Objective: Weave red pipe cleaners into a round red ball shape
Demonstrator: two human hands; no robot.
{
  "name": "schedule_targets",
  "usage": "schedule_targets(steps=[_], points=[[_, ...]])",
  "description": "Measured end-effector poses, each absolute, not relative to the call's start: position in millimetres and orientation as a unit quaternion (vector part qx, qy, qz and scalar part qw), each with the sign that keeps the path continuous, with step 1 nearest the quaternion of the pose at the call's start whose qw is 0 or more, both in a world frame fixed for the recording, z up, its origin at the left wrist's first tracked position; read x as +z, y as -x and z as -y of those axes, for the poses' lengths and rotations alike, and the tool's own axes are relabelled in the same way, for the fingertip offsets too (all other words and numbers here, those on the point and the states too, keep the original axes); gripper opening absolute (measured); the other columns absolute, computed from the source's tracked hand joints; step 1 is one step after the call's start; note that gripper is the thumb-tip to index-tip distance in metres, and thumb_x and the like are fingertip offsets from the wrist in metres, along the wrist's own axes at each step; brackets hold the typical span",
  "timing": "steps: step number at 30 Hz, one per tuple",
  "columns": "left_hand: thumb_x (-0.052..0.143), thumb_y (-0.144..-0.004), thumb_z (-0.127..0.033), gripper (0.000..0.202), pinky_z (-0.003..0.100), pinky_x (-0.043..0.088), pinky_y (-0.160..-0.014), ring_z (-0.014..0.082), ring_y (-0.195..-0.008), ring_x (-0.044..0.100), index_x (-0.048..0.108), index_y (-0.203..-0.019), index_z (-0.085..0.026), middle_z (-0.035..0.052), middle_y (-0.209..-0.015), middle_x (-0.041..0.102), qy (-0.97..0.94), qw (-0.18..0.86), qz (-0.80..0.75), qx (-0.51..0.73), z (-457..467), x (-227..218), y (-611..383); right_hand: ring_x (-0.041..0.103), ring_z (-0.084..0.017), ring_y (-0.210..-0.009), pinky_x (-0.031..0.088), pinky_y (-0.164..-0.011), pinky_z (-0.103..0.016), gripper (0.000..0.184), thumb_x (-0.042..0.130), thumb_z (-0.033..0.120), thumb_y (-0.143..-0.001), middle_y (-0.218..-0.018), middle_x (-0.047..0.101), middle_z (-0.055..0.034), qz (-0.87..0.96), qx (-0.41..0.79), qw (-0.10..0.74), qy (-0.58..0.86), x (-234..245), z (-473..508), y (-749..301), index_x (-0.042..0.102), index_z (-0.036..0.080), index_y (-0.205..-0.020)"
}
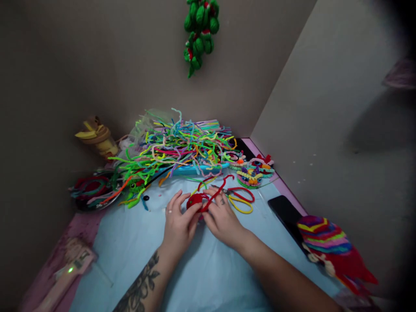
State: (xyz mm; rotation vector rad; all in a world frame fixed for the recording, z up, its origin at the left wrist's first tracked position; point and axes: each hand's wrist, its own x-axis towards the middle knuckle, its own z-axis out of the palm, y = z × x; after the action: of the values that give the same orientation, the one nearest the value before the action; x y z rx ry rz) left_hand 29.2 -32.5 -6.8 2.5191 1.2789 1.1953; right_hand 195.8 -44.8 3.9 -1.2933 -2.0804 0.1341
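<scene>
Between my two hands is a small red piece of bent pipe cleaner, just above the blue table cover. My left hand pinches it from the left, thumb and fingers closed on its edge. On the other side my right hand has its fingers closed on a red pipe cleaner strand, whose loose end sticks up and curls at the tip. My fingers hide part of the red piece. Just beyond my right hand lie scissors with one red and one yellow handle loop.
A blue tray heaped with many-coloured pipe cleaners stands at the back. Finished colourful pieces sit to its right. A black phone and a striped fuzzy piece lie right; a glue gun lies front left.
</scene>
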Motion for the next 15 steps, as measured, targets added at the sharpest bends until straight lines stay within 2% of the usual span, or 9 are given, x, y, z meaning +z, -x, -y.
schedule_targets(steps=[6,12,15], points=[[0.063,-0.076,-0.013,0.021,0.051,0.040,-0.096,0.0321,-0.124,0.041,0.064,-0.096,-0.022,0.0106,-0.117,0.052,-0.828,-0.008,-0.400,0.393,34,0,-29,0.035,-0.031,-0.127,0.042,-0.098,-0.050,0.013,0.049,0.012,-0.083,-0.124,0.049,-0.0184,0.805,-0.062,0.300,0.508,-2,47,-194,0.061,0.014,-0.090],[0.062,-0.078,-0.015,0.023,0.057,0.035,-0.097,0.0352,-0.127,0.037,0.065,-0.099,-0.024,0.0127,-0.126,0.053,-0.829,-0.076,-0.414,0.369,39,10,-31,0.038,-0.028,-0.124,0.043,-0.098,-0.046,0.014,0.050,0.010,-0.082,-0.116,0.055,-0.0146,0.812,-0.112,0.324,0.472,0,49,-194,0.061,0.016,-0.085],[0.062,-0.078,-0.016,0.018,0.057,0.031,-0.099,0.0351,-0.128,0.037,0.065,-0.094,-0.023,0.0115,-0.123,0.056,-0.831,-0.090,-0.416,0.359,40,14,-31,0.041,-0.027,-0.122,0.043,-0.097,-0.045,0.015,0.049,0.009,-0.081,-0.114,0.057,-0.0122,0.811,-0.108,0.339,0.465,4,50,-194,0.061,0.018,-0.085]])
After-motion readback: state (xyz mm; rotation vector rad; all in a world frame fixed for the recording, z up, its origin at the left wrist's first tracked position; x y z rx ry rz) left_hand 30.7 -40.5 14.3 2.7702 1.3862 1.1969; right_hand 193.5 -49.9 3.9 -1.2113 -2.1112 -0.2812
